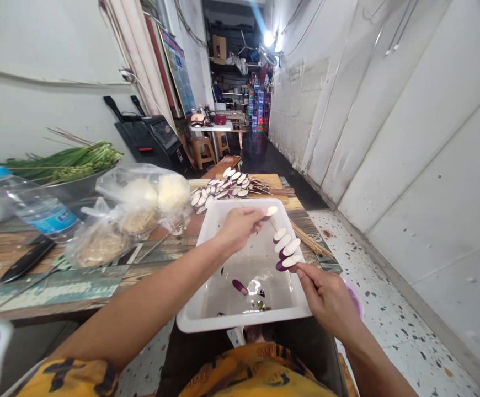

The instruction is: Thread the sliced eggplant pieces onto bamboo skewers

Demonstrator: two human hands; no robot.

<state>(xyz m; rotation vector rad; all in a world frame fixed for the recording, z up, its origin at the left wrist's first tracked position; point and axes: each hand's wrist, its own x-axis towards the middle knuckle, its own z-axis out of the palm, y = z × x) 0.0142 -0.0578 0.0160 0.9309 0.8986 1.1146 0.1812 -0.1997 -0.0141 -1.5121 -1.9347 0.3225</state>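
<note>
Over a white plastic tub point(187, 317), my right hand point(325, 295) is closed on the lower end of a skewer threaded with several purple-skinned eggplant slices point(292, 247). My left hand point(242, 227) pinches another eggplant slice point(271, 211) at the skewer's far end; whether the tip has gone through it I cannot tell. Shallow water lies in the tub, with a loose purple eggplant piece point(239, 286) and small green scraps in it. Just behind the tub, finished-looking eggplant skewers point(223, 190) lie in a pile.
Bare bamboo skewers point(312, 240) lie right of the tub on the wooden table point(140, 284). To the left are a black-handled knife point(27, 262), a water bottle point(43, 207), plastic bags of food point(101, 245) and a bowl of green vegetable skewers point(70, 165). A white wall point(389, 138) runs along the right.
</note>
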